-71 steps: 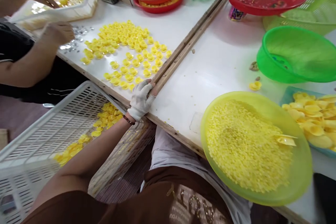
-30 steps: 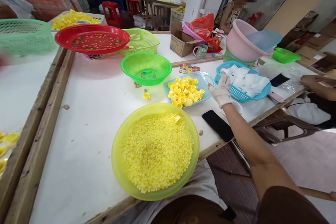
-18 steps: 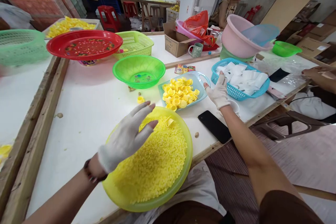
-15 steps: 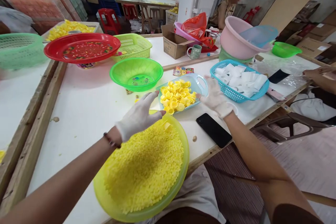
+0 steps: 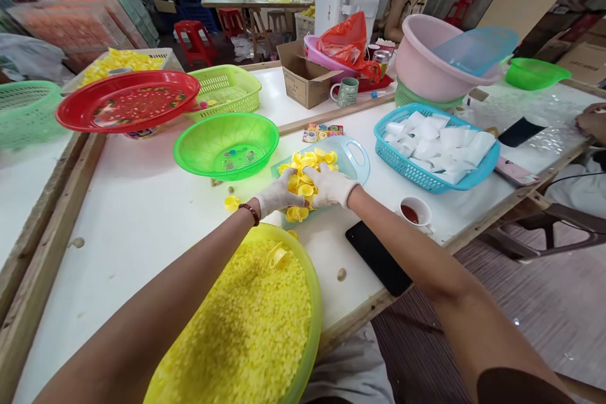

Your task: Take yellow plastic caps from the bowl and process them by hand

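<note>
Yellow plastic cup-like pieces (image 5: 305, 188) are heaped on a pale blue tray (image 5: 358, 161). My left hand (image 5: 279, 194), in a white glove, presses into the heap from the left, fingers spread around some pieces. From the right, my gloved right hand (image 5: 331, 187) also reaches into the heap with its fingers apart. Some fingertips are hidden among the pieces. Nearer to me stands a yellow-green basin (image 5: 312, 303) full of small yellow pellets (image 5: 246, 322), with one cup-like piece (image 5: 277, 256) lying on them.
A phone (image 5: 377, 259) and a cup of dark drink (image 5: 415, 213) are right of the basin. Beyond are a green bowl (image 5: 226, 146), a red tray (image 5: 127, 101), a blue basket (image 5: 435, 148) of white pieces and a pink tub (image 5: 426, 63). A person (image 5: 402, 3) sits at the back.
Both hands have moved inward from the tray's sides onto the yellow pieces. The view has shifted, and the cup of drink now shows beside my right forearm.
</note>
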Motion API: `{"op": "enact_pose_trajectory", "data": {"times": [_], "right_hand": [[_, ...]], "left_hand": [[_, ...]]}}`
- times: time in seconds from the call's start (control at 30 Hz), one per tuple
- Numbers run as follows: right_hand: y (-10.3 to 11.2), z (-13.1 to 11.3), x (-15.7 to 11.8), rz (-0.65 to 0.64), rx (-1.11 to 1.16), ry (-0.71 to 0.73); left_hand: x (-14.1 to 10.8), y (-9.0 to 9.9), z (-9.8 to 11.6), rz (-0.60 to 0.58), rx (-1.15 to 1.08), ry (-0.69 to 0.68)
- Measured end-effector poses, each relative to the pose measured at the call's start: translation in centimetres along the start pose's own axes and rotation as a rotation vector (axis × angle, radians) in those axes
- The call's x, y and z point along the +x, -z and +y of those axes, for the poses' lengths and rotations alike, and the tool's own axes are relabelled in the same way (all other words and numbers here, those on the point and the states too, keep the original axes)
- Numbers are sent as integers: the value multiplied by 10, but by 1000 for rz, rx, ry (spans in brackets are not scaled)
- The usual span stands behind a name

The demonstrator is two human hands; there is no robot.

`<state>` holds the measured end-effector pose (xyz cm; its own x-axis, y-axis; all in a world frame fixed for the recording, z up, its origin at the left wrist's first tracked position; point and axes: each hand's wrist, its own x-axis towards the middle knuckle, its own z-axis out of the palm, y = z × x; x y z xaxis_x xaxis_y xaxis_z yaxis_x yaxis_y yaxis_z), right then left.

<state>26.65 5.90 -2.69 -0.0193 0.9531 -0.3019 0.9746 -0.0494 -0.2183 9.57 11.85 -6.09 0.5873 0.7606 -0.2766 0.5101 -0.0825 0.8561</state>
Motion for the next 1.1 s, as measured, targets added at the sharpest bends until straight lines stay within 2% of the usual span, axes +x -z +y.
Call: {"op": "enact_pose_trajectory", "data": {"times": [0.07, 0.17, 0.33, 0.43, 0.53, 0.63, 0.73, 0.8, 0.9, 1.03, 1.1], "right_hand": [[-1, 5, 2, 38, 67, 59], [-3, 8, 9, 120, 183, 102], [6, 9, 12, 222, 247, 125], [18, -3, -8, 307, 283, 203], [24, -36, -41, 418, 377, 349], [12, -80, -71, 426, 487, 503], [-14, -115, -86, 306, 548, 610], [-29, -128, -89, 197, 567, 688], [-39, -129, -90, 107, 547, 770], [-38, -110, -106, 204, 582, 750], [-44, -102, -122, 217, 558, 686]], "left_hand": [[0, -7, 6, -16, -144, 53], [5, -19, 17, 31, -379, 71], [8, -25, 34, 71, -514, 48], [-14, -14, 43, 54, -611, -97], [-66, 8, 47, 79, -649, -272], [-136, 29, 39, 144, -522, -308], [-197, 40, 12, 209, -306, -214], [-224, 41, -12, 247, -142, -121], [-248, 36, -43, 337, 109, -91], [-270, 26, -63, 590, 374, -200], [-279, 21, -69, 649, 465, -222]]}}
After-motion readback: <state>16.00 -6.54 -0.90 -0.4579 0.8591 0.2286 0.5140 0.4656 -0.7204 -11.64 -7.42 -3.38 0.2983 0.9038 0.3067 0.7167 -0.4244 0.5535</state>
